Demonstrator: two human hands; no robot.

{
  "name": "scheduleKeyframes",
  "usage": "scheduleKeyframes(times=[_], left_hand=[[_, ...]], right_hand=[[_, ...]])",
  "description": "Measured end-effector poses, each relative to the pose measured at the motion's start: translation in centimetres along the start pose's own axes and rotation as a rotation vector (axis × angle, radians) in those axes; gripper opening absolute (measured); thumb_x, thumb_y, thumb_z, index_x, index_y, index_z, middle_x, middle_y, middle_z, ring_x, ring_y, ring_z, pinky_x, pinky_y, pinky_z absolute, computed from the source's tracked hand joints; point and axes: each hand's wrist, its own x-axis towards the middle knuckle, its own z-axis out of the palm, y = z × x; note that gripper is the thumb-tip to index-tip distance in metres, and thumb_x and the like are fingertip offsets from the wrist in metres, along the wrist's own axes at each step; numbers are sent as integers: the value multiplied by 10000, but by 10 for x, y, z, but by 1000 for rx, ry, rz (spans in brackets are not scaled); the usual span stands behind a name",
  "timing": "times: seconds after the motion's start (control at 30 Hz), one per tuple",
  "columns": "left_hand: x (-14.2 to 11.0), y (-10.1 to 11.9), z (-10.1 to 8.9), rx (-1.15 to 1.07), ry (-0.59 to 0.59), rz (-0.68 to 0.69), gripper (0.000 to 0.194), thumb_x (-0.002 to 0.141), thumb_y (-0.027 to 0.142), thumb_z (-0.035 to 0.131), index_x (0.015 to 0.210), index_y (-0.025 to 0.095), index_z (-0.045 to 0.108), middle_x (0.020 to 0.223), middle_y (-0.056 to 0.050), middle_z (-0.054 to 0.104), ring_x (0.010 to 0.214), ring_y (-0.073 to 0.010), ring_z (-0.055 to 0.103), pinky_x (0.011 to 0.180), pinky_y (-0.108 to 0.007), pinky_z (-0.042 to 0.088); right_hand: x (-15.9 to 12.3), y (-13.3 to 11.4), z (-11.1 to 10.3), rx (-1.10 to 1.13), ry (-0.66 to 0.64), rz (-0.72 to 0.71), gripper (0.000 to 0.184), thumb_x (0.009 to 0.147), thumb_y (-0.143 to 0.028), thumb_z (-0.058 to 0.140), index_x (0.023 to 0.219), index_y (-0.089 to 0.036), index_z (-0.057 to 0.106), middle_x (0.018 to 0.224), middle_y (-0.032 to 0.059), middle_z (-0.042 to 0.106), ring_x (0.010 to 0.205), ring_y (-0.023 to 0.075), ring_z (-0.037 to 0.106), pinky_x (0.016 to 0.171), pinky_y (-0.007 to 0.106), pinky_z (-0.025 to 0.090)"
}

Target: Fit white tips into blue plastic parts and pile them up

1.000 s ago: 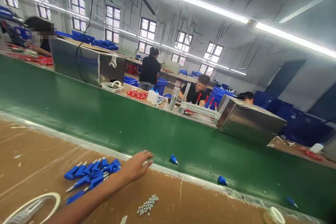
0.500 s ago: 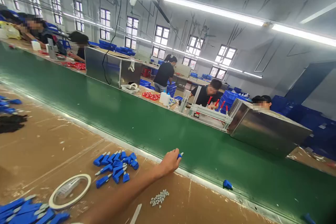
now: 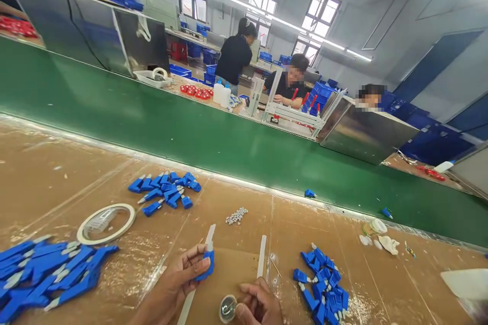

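Left hand [image 3: 186,277] pinches a blue connector [image 3: 206,264] palm-up; right hand [image 3: 259,304], fingers curled, grips a small round tin [image 3: 227,309].

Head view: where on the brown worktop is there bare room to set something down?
Bare worktop lies far left, between the conveyor belt and the tape ring. Another bare patch sits between the grey pellets and the right blue pile. It is crowded around the left hand, the right hand and the near-left blue heap.

head view | we look forward and down, tilted | table [image 3: 57,162] near | green conveyor [image 3: 190,132] and co-workers beyond
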Motion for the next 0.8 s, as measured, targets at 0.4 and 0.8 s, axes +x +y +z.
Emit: scheduleKeyframes(times=[0.4,0.8], left_hand=[[-6,-19,12,-128,5,-48,486,393,486,1010,710,180,803,592,33,616,505,-28,416,440,-99,297],[-20,-14,14,-230,-22,-228,485,444,432,1012,777,148,803,675,8,649,587,-82,527,529,-152,466]], right_hand=[[1,-31,6,-291,-9,-228,536,923,-675,590,718,-219,783,649,12,566,492,136,481,443,240,373],[-5,-40,9,-413,59,-347,486,1017,-566,499,718,-228,681,649,-6,530,510,151,513,473,264,375]])
